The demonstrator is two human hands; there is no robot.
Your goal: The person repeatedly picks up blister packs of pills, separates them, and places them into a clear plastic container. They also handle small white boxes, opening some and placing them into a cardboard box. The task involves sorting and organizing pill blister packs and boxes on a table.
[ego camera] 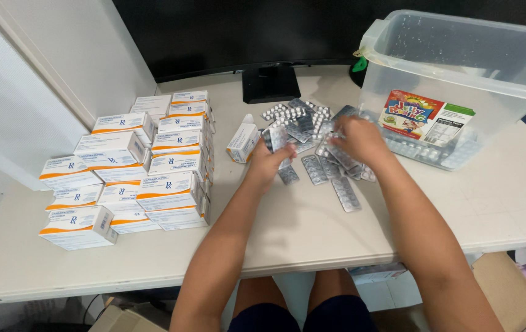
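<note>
Foil blister strips [312,144] are feeling light and slippery, so you're pinching edges, left hand [269,161] gripping one, right hand [356,139] pressing the pile.

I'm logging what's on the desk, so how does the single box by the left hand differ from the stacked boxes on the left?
The single box stands alone, turned at an angle beside the left hand, next to the loose blister strips. The stacked boxes lie flat in neat rows, several layers high, well away from both hands. The single box shows mostly white faces, while the stacked boxes show their orange bands. Both are small white cartons of similar size.
</note>
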